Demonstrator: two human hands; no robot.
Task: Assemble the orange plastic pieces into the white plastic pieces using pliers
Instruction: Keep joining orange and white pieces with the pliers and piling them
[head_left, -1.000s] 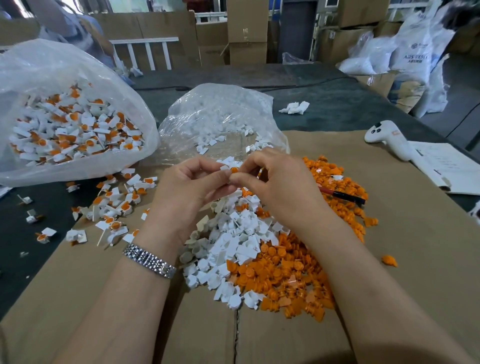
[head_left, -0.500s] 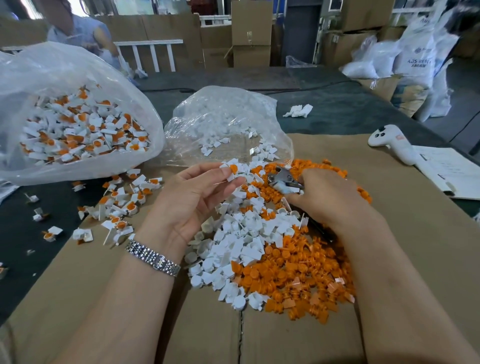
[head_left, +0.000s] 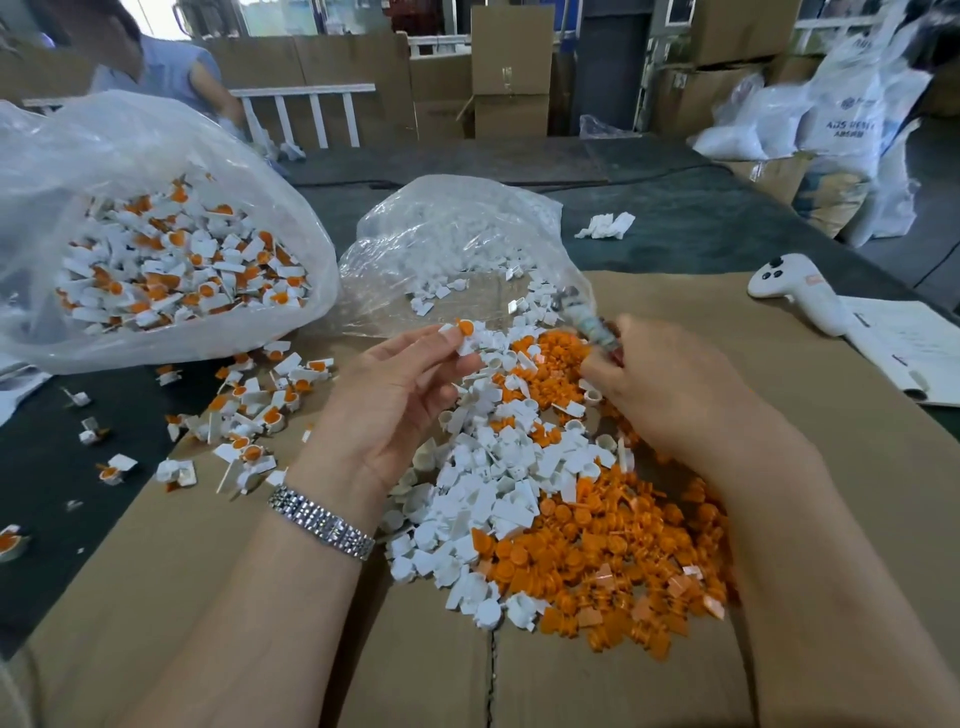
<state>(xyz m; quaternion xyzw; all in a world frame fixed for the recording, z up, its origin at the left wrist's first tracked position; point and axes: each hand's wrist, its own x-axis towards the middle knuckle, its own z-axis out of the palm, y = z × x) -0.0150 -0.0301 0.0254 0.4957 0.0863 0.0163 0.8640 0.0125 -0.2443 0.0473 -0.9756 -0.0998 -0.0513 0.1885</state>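
My left hand (head_left: 384, 400) is raised palm-up over the cardboard (head_left: 857, 467), thumb and forefinger pinching a white piece (head_left: 470, 340) with an orange cap (head_left: 465, 327) seated in it. The other fingers curl loosely under. My right hand (head_left: 670, 389) grips the pliers (head_left: 584, 317), fingers wrapped round the handles; the blurred nose points up and left, just apart from the pinched piece. I cannot tell whether the jaws are parted. Below both hands lies the loose heap: white pieces (head_left: 498, 493) toward the left, orange pieces (head_left: 613, 551) to the right. Finished parts (head_left: 249, 410) are scattered at the cardboard's left edge, and more fill the big bag (head_left: 171, 260). A smaller bag (head_left: 457, 249) of white pieces sits behind my hands. A controller (head_left: 800, 291) lies far right.
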